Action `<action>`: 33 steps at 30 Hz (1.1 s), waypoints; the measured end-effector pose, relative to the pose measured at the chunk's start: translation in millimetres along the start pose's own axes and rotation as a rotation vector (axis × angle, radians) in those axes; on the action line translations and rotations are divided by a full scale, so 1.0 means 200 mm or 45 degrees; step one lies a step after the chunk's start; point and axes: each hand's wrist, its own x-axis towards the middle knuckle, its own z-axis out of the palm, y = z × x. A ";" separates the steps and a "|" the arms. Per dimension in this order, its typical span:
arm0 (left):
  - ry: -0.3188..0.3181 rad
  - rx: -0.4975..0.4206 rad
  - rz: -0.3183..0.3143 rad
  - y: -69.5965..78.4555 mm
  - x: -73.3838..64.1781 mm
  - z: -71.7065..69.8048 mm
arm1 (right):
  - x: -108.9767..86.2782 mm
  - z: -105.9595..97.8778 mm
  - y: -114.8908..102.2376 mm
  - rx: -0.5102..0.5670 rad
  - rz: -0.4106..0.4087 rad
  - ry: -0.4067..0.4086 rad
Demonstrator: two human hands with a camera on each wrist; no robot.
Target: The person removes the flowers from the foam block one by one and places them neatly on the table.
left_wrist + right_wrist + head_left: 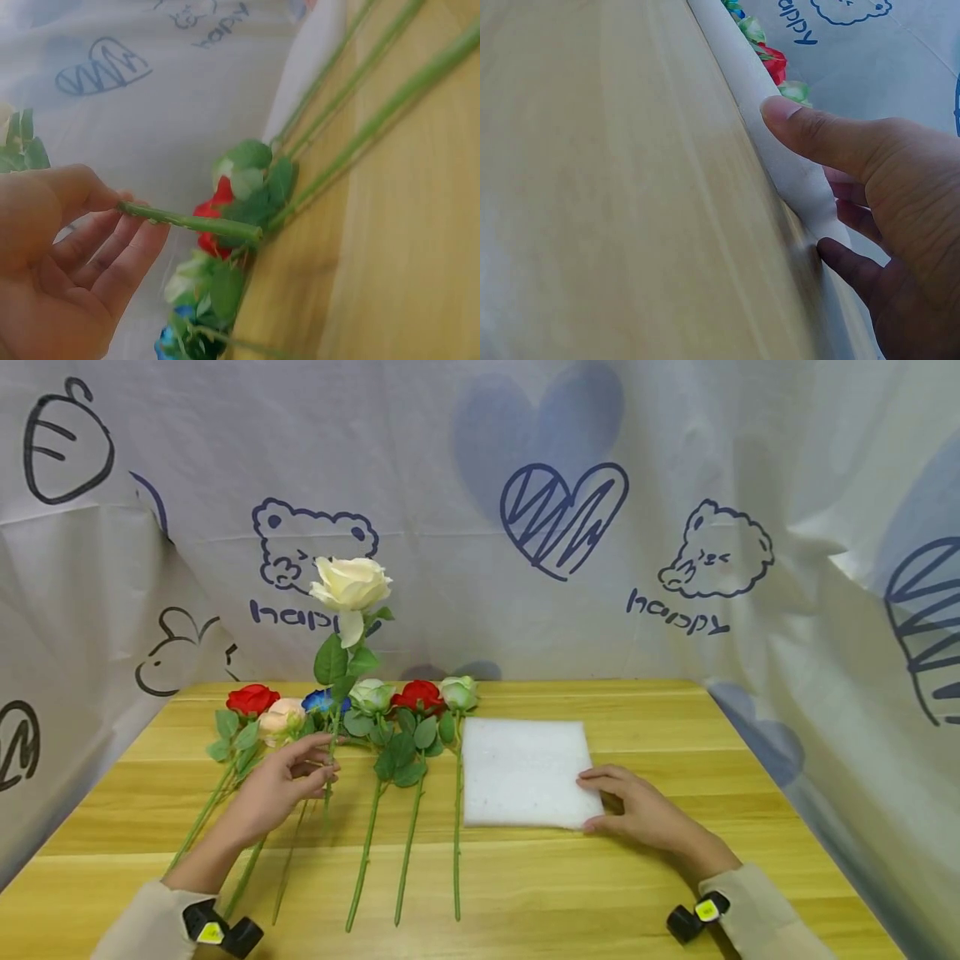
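Observation:
My left hand [273, 789] pinches the green stem [195, 223] of a white artificial rose [349, 585] between thumb and fingertips. The rose stands upright above the other flowers, and the stem's cut end shows below the fingers in the left wrist view. At the right edge of a flat white foam block [525, 770], my right hand [637, 810] rests with its fingers loosely bent. Its thumb [810, 131] lies along the block's near side, and its fingertips touch the right edge. The block lies flat on the wooden table [570, 893].
Several artificial flowers lie left of the block, stems toward me: a red rose [253, 699], a peach rose [282, 718], a blue flower [318, 700], another red rose [420, 695] and pale green roses [458, 692]. A printed white curtain [442, 602] hangs behind the table.

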 end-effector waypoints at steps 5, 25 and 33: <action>0.042 0.008 -0.032 -0.04 -0.05 -0.07 | 0.00 0.00 -0.01 0.003 0.009 0.000; 0.019 -0.065 -0.251 -0.19 -0.26 -0.29 | 0.00 0.00 -0.01 0.011 0.021 -0.009; 0.020 -0.092 -0.274 -0.23 -0.31 -0.37 | 0.00 -0.01 -0.02 0.000 0.012 -0.004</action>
